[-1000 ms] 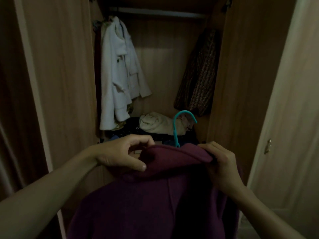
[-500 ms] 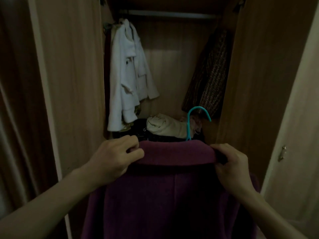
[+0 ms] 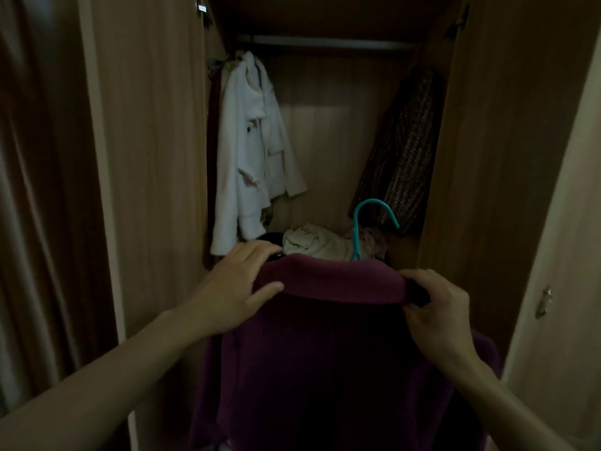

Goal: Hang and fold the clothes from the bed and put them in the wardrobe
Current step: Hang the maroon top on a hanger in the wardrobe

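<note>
The maroon garment (image 3: 328,353) is hanging on a teal hanger (image 3: 364,222), between both hands, in front of the open wardrobe (image 3: 487,157). The left hand (image 3: 234,288) is gripping the collar's left end, fingers (image 3: 257,252) curled over it. The right hand (image 3: 439,314) is pinching the right end. Beyond the fingers, a white jacket (image 3: 253,151) is hanging from the rail (image 3: 325,45).

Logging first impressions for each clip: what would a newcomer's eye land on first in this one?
The dark purple knitted garment fills the lower middle, held up at its folded collar by the left hand and right hand, a teal plastic hanger hook rising above the collar. Behind, in the open wooden wardrobe, a white jacket hangs at the left of the metal rail.
</note>
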